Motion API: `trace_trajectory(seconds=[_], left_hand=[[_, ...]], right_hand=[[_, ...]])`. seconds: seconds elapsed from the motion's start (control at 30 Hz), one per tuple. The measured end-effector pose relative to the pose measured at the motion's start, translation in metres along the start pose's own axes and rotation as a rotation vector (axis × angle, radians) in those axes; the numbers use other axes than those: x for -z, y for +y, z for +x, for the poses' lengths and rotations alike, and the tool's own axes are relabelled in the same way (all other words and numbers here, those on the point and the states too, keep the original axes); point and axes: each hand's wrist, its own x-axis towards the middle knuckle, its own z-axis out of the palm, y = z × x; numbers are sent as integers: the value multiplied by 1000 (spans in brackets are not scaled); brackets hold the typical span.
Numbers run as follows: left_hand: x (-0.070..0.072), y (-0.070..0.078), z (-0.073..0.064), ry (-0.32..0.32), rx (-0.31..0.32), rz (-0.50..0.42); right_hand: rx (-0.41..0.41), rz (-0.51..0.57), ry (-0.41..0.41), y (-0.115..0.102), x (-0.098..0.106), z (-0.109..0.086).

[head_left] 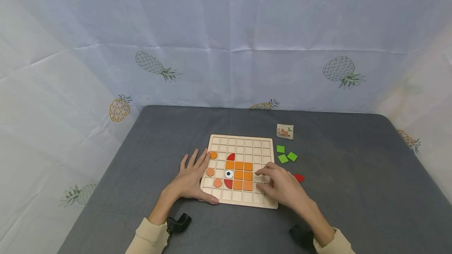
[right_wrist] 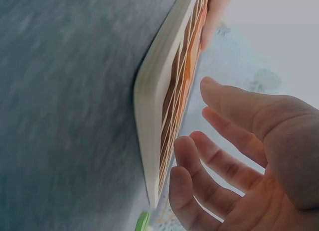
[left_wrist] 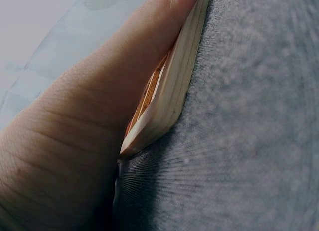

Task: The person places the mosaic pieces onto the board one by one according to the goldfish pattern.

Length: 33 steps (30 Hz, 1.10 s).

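Observation:
A pale wooden grid board [head_left: 257,144] lies on the dark table. My left hand [head_left: 190,178] rests along its left edge with fingers spread, the thumb at the front edge. Over the board's right side is my right hand [head_left: 282,185], thumb and fingers apart and nothing between them. Orange squares [head_left: 238,175] fill a block of cells mid-board. Left of them are a white eye disc [head_left: 228,174], red quarter-round pieces [head_left: 231,156] above and below it, and orange discs [head_left: 217,183]. In the right wrist view, the fingers [right_wrist: 187,151] are loosely bent beside the board's rim [right_wrist: 147,96].
Right of the board lie loose green squares [head_left: 283,158] and a red piece [head_left: 299,178], partly hidden by the right hand. A small pattern card [head_left: 285,131] is behind the green squares. A pineapple-print cloth [head_left: 229,77] hangs behind the table.

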Motion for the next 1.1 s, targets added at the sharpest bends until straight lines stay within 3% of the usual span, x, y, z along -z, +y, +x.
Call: trace_trajectory(seconds=[0.53,1.1], left_hand=[[1,1,-1,-4,-1,-3],[0,0,-1,-3,-10,1]], right_hand=[[-99,-53,69,30,27,-20],[-164,-106,75,55,40,-32]])
